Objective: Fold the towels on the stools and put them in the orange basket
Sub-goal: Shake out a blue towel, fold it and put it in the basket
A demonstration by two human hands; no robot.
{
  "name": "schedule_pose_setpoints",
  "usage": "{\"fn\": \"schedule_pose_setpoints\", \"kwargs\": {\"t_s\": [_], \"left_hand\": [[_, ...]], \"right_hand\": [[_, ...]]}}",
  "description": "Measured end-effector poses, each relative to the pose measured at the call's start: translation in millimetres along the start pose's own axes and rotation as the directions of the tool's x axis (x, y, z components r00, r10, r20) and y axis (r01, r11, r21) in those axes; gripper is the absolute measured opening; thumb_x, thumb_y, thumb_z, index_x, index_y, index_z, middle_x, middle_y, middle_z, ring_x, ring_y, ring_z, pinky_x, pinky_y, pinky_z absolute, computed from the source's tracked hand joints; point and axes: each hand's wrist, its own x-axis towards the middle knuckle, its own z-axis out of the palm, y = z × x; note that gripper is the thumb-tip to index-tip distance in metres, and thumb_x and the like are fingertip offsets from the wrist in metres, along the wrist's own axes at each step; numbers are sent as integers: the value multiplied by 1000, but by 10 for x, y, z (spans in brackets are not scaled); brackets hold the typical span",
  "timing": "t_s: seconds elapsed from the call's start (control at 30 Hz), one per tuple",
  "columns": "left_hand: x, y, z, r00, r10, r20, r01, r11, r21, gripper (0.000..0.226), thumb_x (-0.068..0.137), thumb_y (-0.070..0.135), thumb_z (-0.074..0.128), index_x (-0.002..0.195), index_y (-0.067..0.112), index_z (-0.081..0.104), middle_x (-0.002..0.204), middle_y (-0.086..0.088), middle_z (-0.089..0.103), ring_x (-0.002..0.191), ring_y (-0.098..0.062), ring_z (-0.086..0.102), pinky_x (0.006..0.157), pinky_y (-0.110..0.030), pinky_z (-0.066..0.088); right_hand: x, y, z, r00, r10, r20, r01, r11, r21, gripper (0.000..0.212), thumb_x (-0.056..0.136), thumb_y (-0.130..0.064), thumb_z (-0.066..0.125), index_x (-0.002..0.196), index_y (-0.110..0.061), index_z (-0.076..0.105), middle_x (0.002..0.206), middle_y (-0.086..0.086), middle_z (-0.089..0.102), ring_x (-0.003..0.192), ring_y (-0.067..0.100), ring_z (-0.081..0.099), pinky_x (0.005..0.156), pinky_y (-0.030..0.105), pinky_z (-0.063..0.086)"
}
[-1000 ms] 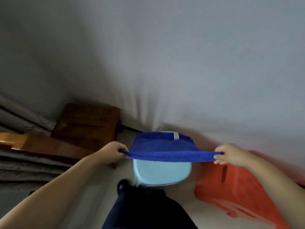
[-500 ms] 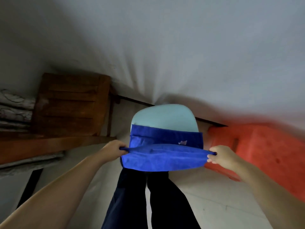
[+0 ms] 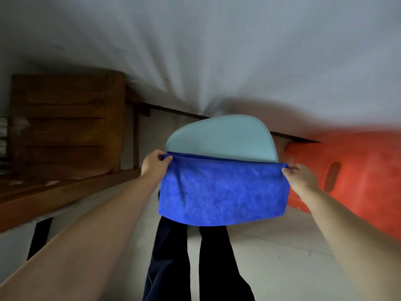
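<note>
The blue towel (image 3: pixel 223 192) is stretched flat between the two hands, its long axis running left to right across the view, its top edge taut and nearly level, dipping slightly toward the right, and its lower, folded-looking edge hanging toward the person's legs. The left hand (image 3: pixel 153 165) pinches the upper left corner with fingers (image 3: pixel 161 153) curled over the cloth; the right hand (image 3: pixel 300 177) pinches the upper right corner, its fingers clamped together on the hem. The towel's upper edge lies along the near rim of the light blue stool (image 3: pixel 221 137), whose rounded seat shows bare beyond it; whether the cloth rests on the seat or hangs just in front of it cannot be told. Just to the right of the stool, near the right hand, stands the orange basket (image 3: pixel 355 170), with a dark slot handle in its wall. On the left are a brown slatted wooden piece (image 3: pixel 65 124) and a wooden plank (image 3: pixel 54 198) running toward it. Below the towel are the person's dark trouser legs (image 3: pixel 195 257) on a pale floor (image 3: pixel 282 268), and a plain grey-white wall (image 3: pixel 217 51) fills the upper half, blurred.
</note>
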Motion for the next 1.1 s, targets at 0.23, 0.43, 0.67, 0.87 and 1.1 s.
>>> {"fn": "schedule_pose_setpoints", "kwargs": {"t_s": [0.23,0.43,0.67,0.87,1.1], "left_hand": [[-375,-315,140,992,-126,16,127,984,-122,36,86,46,60,103,18,45,85,8,53,77,-14,53,61,-28,38],[-495,-290,101,994,34,100,-36,999,15,13,97,29,45,88,20,44,76,9,53,70,-14,54,54,-23,35],[14,110,-40,999,26,-42,-26,1000,-1,27,96,44,41,100,18,47,81,8,53,70,-12,52,59,-28,37],[-88,-96,-27,996,-44,81,38,997,68,31,93,49,46,101,19,43,86,4,54,70,-13,53,55,-26,39],[-300,-300,39,997,52,57,-59,990,126,19,99,34,38,94,16,43,79,-1,55,69,-24,55,60,-32,40]], "right_hand": [[-260,221,298,1000,14,-22,-10,982,187,37,93,-43,48,87,-8,55,69,5,54,66,27,53,57,30,32],[-368,115,149,985,-150,-91,164,969,187,17,96,-28,49,86,-14,47,67,-5,47,70,25,47,62,31,28],[-42,-389,54,993,-104,-60,116,952,283,29,97,-42,42,97,-13,45,77,-1,49,67,19,47,55,32,33],[-139,-209,85,991,-98,-91,119,958,263,29,93,-45,48,80,-19,48,65,-7,47,57,12,45,50,27,31],[-319,124,209,970,-150,-190,167,983,79,22,97,-21,46,79,-12,37,57,-3,43,51,21,39,49,36,21]]}}
